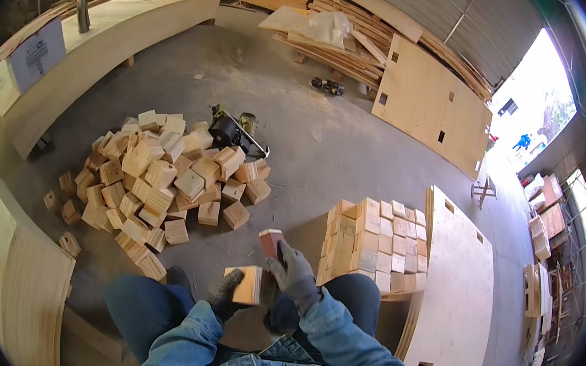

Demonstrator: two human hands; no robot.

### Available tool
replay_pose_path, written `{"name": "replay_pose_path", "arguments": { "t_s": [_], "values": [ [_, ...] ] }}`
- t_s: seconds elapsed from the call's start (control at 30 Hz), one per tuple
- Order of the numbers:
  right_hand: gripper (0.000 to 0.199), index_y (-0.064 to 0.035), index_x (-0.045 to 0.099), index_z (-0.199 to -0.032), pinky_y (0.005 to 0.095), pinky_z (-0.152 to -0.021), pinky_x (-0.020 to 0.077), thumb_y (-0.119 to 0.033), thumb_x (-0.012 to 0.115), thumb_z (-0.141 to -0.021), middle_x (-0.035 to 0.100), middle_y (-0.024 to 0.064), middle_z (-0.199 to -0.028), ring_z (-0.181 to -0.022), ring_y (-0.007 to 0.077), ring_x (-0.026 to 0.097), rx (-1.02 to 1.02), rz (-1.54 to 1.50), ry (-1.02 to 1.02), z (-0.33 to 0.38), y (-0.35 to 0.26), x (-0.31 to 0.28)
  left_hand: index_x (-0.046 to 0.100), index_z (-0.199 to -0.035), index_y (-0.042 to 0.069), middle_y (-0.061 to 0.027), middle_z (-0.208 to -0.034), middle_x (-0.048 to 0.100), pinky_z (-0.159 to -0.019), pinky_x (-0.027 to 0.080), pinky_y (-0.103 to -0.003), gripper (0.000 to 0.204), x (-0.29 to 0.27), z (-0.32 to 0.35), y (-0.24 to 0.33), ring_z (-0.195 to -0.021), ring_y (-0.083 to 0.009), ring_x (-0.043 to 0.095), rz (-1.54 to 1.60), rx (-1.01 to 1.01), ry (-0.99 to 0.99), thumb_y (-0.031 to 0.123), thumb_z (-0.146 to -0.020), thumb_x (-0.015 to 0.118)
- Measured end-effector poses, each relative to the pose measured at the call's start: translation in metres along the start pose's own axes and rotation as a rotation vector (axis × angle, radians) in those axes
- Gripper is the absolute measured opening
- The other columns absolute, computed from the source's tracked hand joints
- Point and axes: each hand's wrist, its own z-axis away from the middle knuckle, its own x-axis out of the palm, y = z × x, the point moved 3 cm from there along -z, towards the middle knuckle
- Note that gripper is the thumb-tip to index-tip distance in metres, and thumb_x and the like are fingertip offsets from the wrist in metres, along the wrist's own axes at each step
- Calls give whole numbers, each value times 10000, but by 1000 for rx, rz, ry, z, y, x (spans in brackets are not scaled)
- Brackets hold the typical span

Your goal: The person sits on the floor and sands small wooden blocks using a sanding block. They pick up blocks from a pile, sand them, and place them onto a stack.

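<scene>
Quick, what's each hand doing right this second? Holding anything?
Left hand: gloved, closed on a small wooden block.
Right hand: gloved, closed on a small reddish-topped block, held above the wooden one.

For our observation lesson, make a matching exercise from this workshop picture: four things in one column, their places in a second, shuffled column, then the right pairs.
Things:
1. Loose heap of pale wooden blocks
2. Neat stack of pale wooden blocks
3. Single pale wooden block
4. Small red-brown sanding block

Places:
A. In the gloved right hand
B. On the floor, left
C. In the gloved left hand
D. Beside the right knee

Pairs: 1-B, 2-D, 3-C, 4-A
</scene>
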Motion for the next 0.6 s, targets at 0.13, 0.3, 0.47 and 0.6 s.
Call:
{"name": "replay_pose_path", "arguments": {
  "t_s": [0.13, 0.3, 0.47, 0.6],
  "values": [
    [605, 104, 529, -1357, 460, -915, 526, -268, 734, -926, 616, 326, -1210, -1077, 468, 634, -143, 3, 32, 48, -37, -8, 513, -1421, 74, -181, -1284, 631, -957, 572, -563, 648, -8, -3, 4, -1131, -356, 662, 101, 15, -8, 484, -953, 693],
    [622, 61, 534, -1386, 458, -1003, 500, -293, 749, -923, 607, 302, -1271, -1155, 469, 603, -147, -9, 11, 52, -37, 1, 488, -1479, 137, -120, -1379, 598, -1010, 535, -538, 790, 13, -1, 14, -1209, -334, 619, -5, 106, -87, 717, -945, 527],
    [626, 51, 535, -1401, 444, -1003, 501, -330, 728, -943, 643, 270, -1249, -1149, 440, 628, 242, -139, -12, -7, 8, 10, 460, -1490, 98, -161, -1419, 576, -1086, 462, -608, 683, 5, 1, -7, -1295, -355, 566, -29, -52, -12, 558, -998, 577],
    [596, 53, 539, -1389, 444, -988, 505, -280, 736, -936, 636, 282, -1245, -1135, 451, 628, 33, 44, 42, 29, -3, 2, 517, -1432, 104, -135, -1363, 608, -1031, 507, -572, 657, -2, -12, -4, -1239, -338, 596, -16, 13, -29, 570, -977, 609]
  ]
}}
